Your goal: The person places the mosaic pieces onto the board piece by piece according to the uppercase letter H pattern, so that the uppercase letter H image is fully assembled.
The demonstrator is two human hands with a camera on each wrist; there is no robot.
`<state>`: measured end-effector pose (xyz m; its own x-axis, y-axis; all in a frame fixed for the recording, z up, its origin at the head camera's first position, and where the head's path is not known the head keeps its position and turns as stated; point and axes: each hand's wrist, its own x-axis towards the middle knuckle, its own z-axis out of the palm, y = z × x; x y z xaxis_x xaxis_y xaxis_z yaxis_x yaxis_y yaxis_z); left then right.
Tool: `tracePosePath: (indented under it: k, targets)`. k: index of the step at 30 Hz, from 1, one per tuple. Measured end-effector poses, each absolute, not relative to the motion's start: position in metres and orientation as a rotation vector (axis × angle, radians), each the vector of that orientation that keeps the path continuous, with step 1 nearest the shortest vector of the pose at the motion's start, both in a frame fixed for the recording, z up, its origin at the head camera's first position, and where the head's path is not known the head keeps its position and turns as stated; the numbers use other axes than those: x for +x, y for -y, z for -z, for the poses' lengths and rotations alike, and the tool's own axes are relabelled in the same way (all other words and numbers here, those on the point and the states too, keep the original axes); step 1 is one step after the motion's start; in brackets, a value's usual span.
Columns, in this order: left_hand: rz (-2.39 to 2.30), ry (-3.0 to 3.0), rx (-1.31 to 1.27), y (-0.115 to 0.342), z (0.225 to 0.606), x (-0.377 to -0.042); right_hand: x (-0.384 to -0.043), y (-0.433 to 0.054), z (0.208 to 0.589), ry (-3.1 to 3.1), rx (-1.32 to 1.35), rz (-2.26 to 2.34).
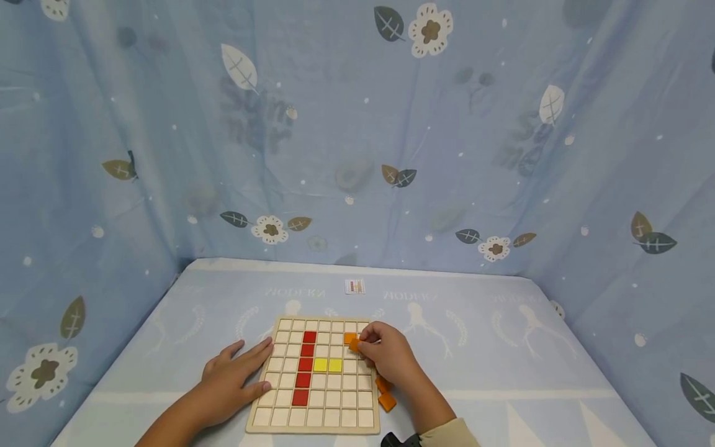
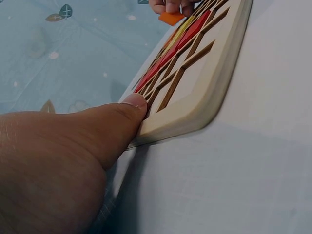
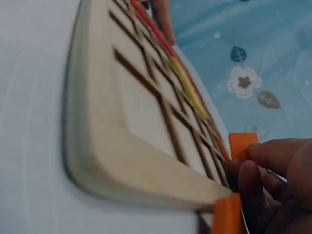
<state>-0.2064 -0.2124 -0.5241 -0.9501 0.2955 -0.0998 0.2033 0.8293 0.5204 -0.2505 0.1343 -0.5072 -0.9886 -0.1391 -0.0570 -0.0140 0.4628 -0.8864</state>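
Observation:
A wooden grid board [image 1: 313,429] lies on the table. My left hand [image 1: 231,380] rests along its left edge with fingers spread, and in the left wrist view the thumb [image 2: 131,105] touches the rim. Between thumb and fingertips my right hand [image 1: 393,355] pinches an orange square tile [image 3: 241,145], tilted over the upper right cells. Right by it, another orange tile [image 1: 349,337] sits in a cell. A column of red tiles [image 1: 305,364] runs down the board, with two yellow tiles [image 1: 327,365] to the right of its middle.
Several loose orange tiles [image 1: 386,401] lie against the board's right edge, under the right forearm. A small printed card [image 1: 354,287] lies farther back on the table. Blue patterned curtain [image 1: 357,136] encloses the table at the back and sides.

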Motion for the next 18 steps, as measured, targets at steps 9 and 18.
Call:
tracePosePath:
  k: [9,18]
  targets:
    - [-0.766,-2.841,0.394,0.212,0.523,-0.207,-0.252,-0.121,0.512,-2.715,-0.154,1.436]
    - [-0.758,-2.842,0.375,0.212,0.523,-0.205,-0.251,-0.117,0.514,-2.757,-0.164,1.372]
